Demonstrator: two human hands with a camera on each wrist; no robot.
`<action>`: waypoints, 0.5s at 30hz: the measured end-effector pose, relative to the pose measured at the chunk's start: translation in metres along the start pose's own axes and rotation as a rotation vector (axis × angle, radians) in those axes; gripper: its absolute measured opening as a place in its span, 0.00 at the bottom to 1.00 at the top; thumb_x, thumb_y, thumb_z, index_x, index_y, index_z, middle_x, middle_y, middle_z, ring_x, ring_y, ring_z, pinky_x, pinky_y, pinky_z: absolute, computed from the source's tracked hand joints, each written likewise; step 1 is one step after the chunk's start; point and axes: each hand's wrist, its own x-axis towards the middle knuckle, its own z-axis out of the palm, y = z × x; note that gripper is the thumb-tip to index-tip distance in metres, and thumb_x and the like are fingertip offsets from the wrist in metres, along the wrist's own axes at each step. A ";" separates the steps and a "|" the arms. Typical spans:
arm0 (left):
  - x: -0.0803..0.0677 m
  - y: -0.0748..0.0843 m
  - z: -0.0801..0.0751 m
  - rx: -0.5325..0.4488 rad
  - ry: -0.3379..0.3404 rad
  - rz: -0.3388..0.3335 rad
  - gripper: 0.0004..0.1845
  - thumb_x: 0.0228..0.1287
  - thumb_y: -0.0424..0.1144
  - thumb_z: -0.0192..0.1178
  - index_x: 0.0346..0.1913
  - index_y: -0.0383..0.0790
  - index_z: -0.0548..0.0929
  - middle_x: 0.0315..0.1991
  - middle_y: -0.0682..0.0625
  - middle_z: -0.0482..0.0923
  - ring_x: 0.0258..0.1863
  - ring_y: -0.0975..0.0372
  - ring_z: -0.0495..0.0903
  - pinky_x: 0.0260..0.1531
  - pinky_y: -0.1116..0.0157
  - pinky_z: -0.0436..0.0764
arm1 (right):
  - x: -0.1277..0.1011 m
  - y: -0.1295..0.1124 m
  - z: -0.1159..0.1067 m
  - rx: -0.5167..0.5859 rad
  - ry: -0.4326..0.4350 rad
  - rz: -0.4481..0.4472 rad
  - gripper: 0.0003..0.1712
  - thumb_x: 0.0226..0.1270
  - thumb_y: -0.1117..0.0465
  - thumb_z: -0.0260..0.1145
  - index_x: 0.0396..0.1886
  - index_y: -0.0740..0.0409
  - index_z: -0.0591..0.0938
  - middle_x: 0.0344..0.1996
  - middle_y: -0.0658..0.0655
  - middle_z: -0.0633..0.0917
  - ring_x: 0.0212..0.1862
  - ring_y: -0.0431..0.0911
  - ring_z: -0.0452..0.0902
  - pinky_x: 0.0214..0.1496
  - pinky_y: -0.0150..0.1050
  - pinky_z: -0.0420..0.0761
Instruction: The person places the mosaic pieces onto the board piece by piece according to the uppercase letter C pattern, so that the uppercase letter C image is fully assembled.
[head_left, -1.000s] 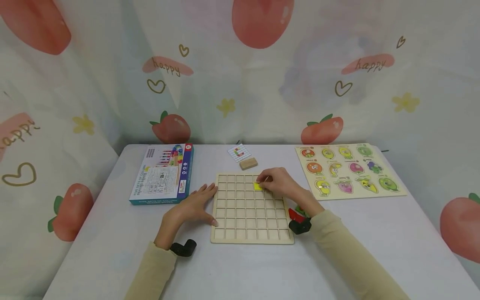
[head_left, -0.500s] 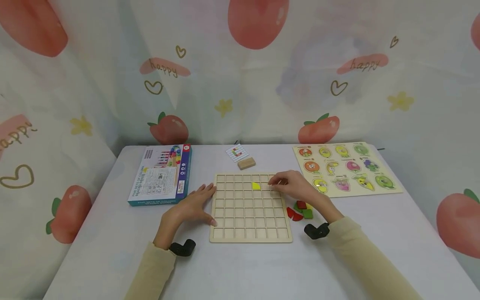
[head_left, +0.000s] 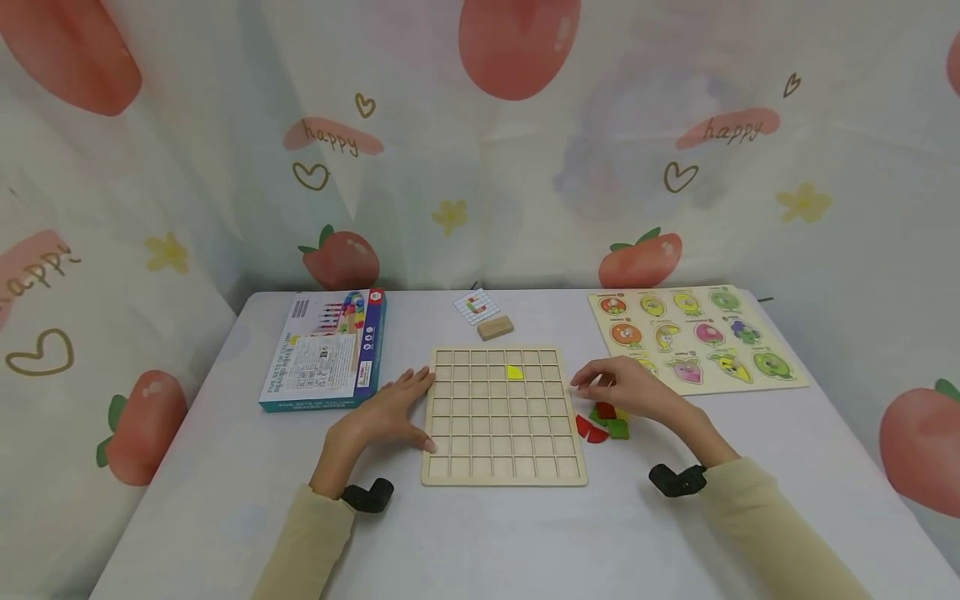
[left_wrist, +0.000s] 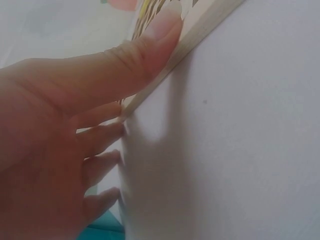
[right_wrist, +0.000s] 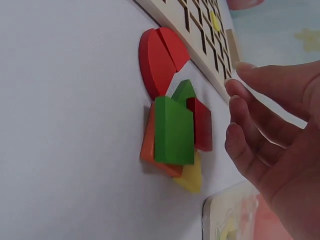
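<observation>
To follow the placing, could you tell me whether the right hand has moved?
Yes: the right hand left the yellow tile and drew rightward off the board.

Card (head_left: 477, 305) pattern too small (box (head_left: 325, 350) text likewise).

grid board (head_left: 502, 417): flat wooden tray, mostly bare cells | yellow piece (head_left: 514, 372): seated second row | loose pile (head_left: 606, 422): red, green, maybe orange, just right of board
</observation>
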 end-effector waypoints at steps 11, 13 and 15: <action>0.000 0.000 -0.001 -0.002 -0.007 0.008 0.59 0.44 0.51 0.77 0.77 0.45 0.53 0.79 0.50 0.45 0.79 0.51 0.39 0.77 0.48 0.44 | -0.019 0.025 -0.012 0.015 -0.020 0.056 0.10 0.63 0.63 0.67 0.44 0.54 0.86 0.36 0.51 0.86 0.35 0.46 0.76 0.34 0.30 0.79; 0.000 -0.001 -0.001 -0.003 -0.009 0.012 0.59 0.44 0.51 0.77 0.77 0.45 0.53 0.79 0.50 0.45 0.79 0.51 0.39 0.77 0.48 0.44 | -0.021 0.026 -0.013 0.018 -0.039 0.075 0.10 0.62 0.62 0.67 0.44 0.54 0.85 0.37 0.51 0.86 0.36 0.46 0.75 0.35 0.30 0.78; 0.000 -0.001 -0.001 -0.007 -0.010 0.018 0.59 0.44 0.51 0.77 0.77 0.45 0.53 0.79 0.50 0.45 0.79 0.51 0.39 0.77 0.48 0.44 | -0.022 0.026 -0.012 0.012 -0.056 0.091 0.11 0.61 0.59 0.69 0.44 0.53 0.85 0.38 0.51 0.86 0.37 0.45 0.75 0.36 0.30 0.77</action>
